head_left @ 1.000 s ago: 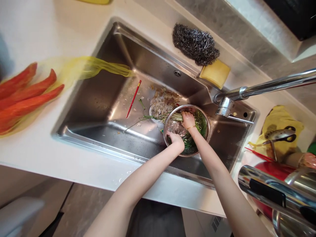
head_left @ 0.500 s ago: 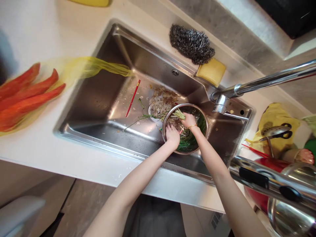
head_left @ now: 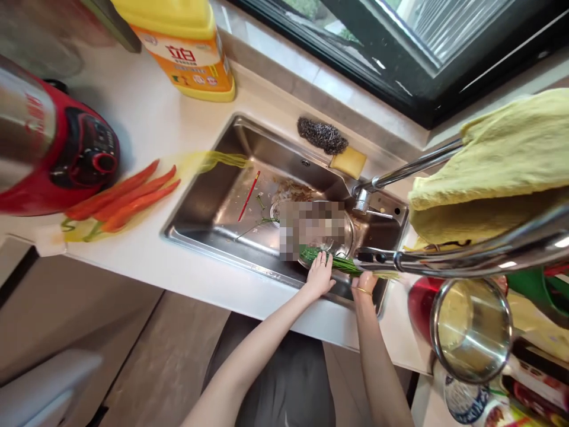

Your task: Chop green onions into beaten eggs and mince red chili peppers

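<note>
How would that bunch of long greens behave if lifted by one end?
The greens would probably droop, being long and thin. They look light for their length, being so slender. Some might slip free, since no tie is visible.

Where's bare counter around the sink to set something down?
Left counter between detergent jug, blender and red peppers; narrow strip along the sink's front-left edge. Crowded: sink's right half, with bowl, long greens, left hand, right hand.

The left arm (head_left: 260, 356) slants forward and inward, while the right arm (head_left: 377, 350) reaches nearly straight ahead. The left hand (head_left: 320, 275) shows its back, fingers extended; the right hand (head_left: 364, 282), partly hidden, grips nearby.
</note>
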The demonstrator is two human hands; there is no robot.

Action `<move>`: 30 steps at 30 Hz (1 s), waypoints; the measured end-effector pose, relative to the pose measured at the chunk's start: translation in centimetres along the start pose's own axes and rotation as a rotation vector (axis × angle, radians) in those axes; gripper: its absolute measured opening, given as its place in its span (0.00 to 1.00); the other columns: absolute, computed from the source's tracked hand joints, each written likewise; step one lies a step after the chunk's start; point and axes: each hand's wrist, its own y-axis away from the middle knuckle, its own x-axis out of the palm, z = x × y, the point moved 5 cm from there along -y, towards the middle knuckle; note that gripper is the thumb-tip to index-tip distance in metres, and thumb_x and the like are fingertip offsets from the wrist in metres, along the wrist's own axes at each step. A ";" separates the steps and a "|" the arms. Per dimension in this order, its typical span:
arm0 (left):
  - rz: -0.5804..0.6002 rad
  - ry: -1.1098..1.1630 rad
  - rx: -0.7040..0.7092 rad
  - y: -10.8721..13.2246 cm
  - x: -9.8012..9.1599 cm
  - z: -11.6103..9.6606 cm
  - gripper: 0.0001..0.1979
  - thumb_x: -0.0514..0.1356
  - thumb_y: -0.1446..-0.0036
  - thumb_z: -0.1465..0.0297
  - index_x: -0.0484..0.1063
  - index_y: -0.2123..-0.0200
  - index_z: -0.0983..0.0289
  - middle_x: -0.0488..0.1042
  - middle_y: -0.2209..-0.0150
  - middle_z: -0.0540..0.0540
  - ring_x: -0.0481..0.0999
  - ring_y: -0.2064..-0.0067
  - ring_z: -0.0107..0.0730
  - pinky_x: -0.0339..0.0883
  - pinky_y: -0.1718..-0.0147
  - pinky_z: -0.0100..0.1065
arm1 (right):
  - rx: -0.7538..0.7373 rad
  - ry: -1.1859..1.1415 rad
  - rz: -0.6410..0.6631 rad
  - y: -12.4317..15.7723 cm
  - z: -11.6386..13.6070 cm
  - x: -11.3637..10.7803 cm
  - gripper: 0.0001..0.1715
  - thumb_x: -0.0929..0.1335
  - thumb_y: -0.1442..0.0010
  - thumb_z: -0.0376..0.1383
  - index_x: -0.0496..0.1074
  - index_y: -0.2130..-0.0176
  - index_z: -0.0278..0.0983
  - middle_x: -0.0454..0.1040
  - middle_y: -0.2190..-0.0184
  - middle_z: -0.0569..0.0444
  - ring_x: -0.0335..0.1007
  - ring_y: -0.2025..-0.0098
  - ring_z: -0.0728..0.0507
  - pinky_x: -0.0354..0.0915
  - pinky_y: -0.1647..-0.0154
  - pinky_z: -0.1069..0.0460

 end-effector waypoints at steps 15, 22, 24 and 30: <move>-0.228 0.046 0.514 -2.7 -3.2 -9.2 0.05 0.58 0.48 0.72 0.69 0.66 0.63 0.74 0.68 0.53 0.74 0.64 0.33 0.63 0.65 0.30 | 0.020 -0.612 -0.063 3.5 15.9 -7.4 0.28 0.66 0.50 0.37 0.41 0.84 0.37 0.43 0.92 0.67 0.42 0.90 0.55 0.58 0.83 0.57; -0.193 -0.055 0.551 -3.4 -5.5 -11.6 0.03 0.55 0.47 0.72 0.68 0.69 0.64 0.73 0.70 0.53 0.73 0.67 0.31 0.59 0.69 0.28 | -0.131 -0.569 0.009 4.3 22.1 -9.3 0.26 0.64 0.48 0.36 0.42 0.84 0.37 0.43 0.93 0.67 0.39 0.91 0.55 0.50 0.87 0.57; -0.187 -0.074 0.539 -3.4 -5.9 -11.8 0.04 0.55 0.48 0.71 0.68 0.70 0.63 0.73 0.71 0.53 0.72 0.67 0.31 0.58 0.70 0.28 | -0.135 -0.566 0.028 4.4 23.3 -9.8 0.26 0.63 0.48 0.35 0.42 0.85 0.38 0.42 0.93 0.67 0.38 0.92 0.55 0.49 0.88 0.57; -0.131 -0.142 0.429 -2.8 -6.2 -10.2 0.04 0.54 0.49 0.70 0.68 0.72 0.62 0.73 0.73 0.52 0.72 0.68 0.31 0.56 0.71 0.27 | -0.167 -0.596 0.037 4.9 25.1 -11.0 0.26 0.64 0.48 0.36 0.42 0.85 0.37 0.43 0.93 0.67 0.40 0.91 0.56 0.50 0.87 0.57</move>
